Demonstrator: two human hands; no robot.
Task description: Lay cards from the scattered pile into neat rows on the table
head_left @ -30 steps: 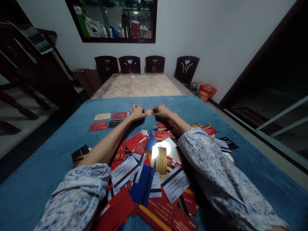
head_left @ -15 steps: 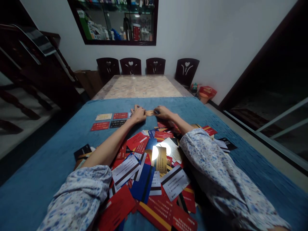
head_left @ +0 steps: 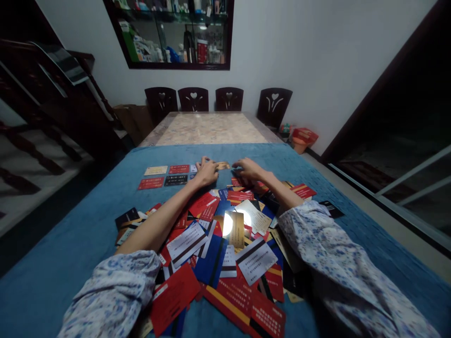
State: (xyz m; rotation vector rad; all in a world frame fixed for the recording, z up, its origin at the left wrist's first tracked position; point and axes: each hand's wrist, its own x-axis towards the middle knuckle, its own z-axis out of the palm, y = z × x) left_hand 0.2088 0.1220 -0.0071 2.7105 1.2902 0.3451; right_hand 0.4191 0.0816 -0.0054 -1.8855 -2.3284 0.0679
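My left hand (head_left: 207, 172) is over the blue cloth with its fingers spread, its right side touching or beside the left end of a gold card (head_left: 223, 165). To the right of that card, and apart from it, my right hand (head_left: 249, 169) hovers with loosely bent fingers and nothing visible in them. Left of my left hand lie laid-out cards: a cream card (head_left: 156, 171), a red card (head_left: 179, 169), another red card (head_left: 151, 183) and a black card (head_left: 176, 180). Further cards there are partly hidden by my left hand. Between my forearms spreads a heap of cards, including a blue card (head_left: 210, 260).
The blue cloth (head_left: 88, 220) covers the near table; the bare patterned tabletop (head_left: 214, 127) begins behind it. Several dark chairs (head_left: 229, 99) stand at the far end. A black card (head_left: 331, 209) lies right of the heap, and another (head_left: 127, 218) at its left.
My right hand has come off the gold card and moved right, towards the heap. My left hand stays by the card's left end. The view has shifted slightly.
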